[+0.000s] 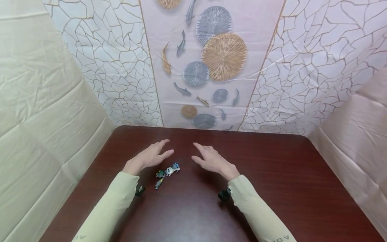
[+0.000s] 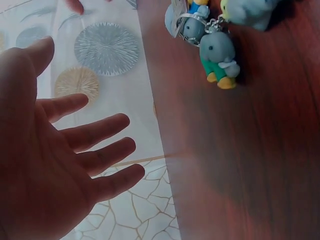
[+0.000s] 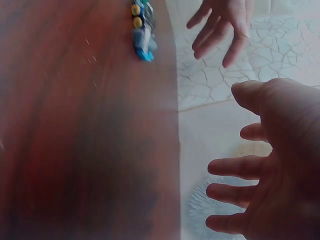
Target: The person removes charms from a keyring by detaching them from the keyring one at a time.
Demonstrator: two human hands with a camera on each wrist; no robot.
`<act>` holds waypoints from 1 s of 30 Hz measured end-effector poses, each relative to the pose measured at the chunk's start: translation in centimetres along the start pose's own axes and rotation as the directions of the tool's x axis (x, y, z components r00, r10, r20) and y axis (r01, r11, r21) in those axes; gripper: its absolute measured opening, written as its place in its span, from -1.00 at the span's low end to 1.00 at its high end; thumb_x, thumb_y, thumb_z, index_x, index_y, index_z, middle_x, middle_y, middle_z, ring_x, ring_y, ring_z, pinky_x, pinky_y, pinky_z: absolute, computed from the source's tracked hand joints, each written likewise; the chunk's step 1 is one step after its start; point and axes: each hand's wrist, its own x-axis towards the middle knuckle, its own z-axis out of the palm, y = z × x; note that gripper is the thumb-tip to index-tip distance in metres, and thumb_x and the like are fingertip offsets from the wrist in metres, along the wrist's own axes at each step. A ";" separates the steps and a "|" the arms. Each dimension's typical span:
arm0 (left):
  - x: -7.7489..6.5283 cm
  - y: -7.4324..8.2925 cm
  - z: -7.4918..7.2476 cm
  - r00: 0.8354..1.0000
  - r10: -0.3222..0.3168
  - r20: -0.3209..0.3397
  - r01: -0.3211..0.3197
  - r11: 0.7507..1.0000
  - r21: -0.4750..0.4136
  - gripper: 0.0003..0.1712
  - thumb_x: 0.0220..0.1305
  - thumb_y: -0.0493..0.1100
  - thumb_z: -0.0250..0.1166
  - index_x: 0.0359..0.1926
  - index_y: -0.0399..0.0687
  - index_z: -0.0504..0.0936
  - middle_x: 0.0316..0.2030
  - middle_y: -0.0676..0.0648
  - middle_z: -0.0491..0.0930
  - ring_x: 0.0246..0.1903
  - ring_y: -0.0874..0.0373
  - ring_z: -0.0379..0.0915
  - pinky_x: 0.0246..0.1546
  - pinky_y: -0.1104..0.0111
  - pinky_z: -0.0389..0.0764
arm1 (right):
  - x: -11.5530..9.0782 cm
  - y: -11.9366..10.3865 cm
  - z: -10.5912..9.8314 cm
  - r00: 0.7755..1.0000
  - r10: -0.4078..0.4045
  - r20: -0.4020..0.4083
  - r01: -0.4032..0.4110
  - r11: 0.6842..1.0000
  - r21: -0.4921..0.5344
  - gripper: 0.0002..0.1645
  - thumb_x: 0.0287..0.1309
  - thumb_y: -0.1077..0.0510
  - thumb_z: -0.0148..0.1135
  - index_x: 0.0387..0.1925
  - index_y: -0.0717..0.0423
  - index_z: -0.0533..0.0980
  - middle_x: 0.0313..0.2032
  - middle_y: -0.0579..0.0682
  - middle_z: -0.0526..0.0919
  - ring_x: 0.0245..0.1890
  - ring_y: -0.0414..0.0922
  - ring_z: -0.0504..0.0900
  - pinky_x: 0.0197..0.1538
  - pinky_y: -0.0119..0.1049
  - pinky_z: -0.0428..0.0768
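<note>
A bunch of small figurine keychains [image 1: 171,170] lies on the dark reddish-brown table [image 1: 193,208], left of the middle. In the left wrist view, one grey figurine [image 2: 218,48] wears green trousers and yellow shoes, with metal chain links attached. My left hand [image 1: 148,156] hovers just beyond and to the left of the bunch, fingers spread and touching nothing. Opposite it, my right hand [image 1: 214,162] is held above the table with fingers extended and holds nothing. A blue-tipped part [image 3: 144,54] of the bunch shows in the right wrist view.
A patterned cloth [image 1: 196,101] with fish and round motifs hangs behind the table's far edge. Pale cloth walls [image 1: 39,111] flank both sides. Dark wrist devices [image 1: 224,194] sit under both sleeve cuffs.
</note>
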 end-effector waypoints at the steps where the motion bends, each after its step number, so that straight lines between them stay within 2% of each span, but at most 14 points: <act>1: -0.1 0.0 0.1 1.000 -0.003 -0.006 0.003 1.000 -0.003 -0.12 0.32 0.41 0.02 0.49 0.07 0.13 0.44 -0.16 0.23 0.45 -0.16 0.12 0.41 -0.12 0.17 | 0.0 -0.2 0.3 1.000 0.001 0.002 -0.001 1.000 0.004 -0.23 0.38 -0.21 0.01 0.49 -0.06 0.13 0.40 0.10 0.34 0.41 0.17 0.27 0.40 0.10 0.28; 8: -1.3 -0.1 0.5 0.998 0.049 -0.049 -0.050 0.999 -0.012 -0.18 0.30 0.30 0.16 0.44 0.04 0.22 0.29 -0.22 0.44 0.28 -0.11 0.38 0.28 -0.06 0.38 | 0.3 -1.3 1.6 1.000 0.010 0.023 -0.011 1.000 0.021 -0.26 0.37 -0.24 0.01 0.47 -0.11 0.17 0.39 0.06 0.36 0.41 0.14 0.28 0.40 0.07 0.29; 12: -1.8 -0.2 0.7 0.998 0.058 -0.038 -0.058 0.998 -0.016 -0.20 0.30 0.25 0.20 0.42 0.01 0.24 0.27 -0.23 0.46 0.27 -0.12 0.40 0.27 -0.06 0.40 | 0.6 -1.8 2.1 1.000 -0.012 0.021 0.011 1.000 0.022 -0.28 0.38 -0.22 0.01 0.45 -0.06 0.20 0.37 0.07 0.37 0.40 0.14 0.30 0.39 0.08 0.29; 20: -3.4 -0.3 1.1 0.999 0.016 -0.035 -0.018 0.999 -0.047 -0.25 0.29 0.19 0.24 0.40 0.02 0.29 0.27 -0.21 0.46 0.26 -0.12 0.40 0.24 -0.06 0.43 | 1.0 -3.1 3.1 0.997 -0.067 0.049 0.067 0.998 0.010 -0.33 0.39 -0.15 0.02 0.41 0.02 0.26 0.34 0.09 0.41 0.37 0.13 0.33 0.38 0.06 0.32; 24: -4.0 -0.3 1.6 0.999 0.024 -0.034 -0.026 0.998 -0.061 -0.27 0.30 0.14 0.25 0.39 -0.01 0.30 0.23 -0.23 0.49 0.23 -0.12 0.44 0.21 -0.06 0.45 | 1.2 -3.8 3.6 0.994 -0.101 0.052 0.101 0.995 0.009 -0.36 0.38 -0.10 0.06 0.38 0.06 0.32 0.30 0.10 0.45 0.33 0.14 0.37 0.34 0.06 0.36; 30: -4.3 -0.6 2.6 1.000 0.013 -0.012 -0.013 0.999 -0.045 -0.32 0.30 0.06 0.29 0.35 -0.08 0.35 0.18 -0.23 0.53 0.19 -0.10 0.47 0.19 -0.03 0.47 | 1.5 -4.8 4.2 0.992 -0.102 0.079 0.103 0.995 -0.012 -0.41 0.36 -0.07 0.11 0.33 0.04 0.38 0.27 0.07 0.48 0.30 0.10 0.41 0.30 0.03 0.41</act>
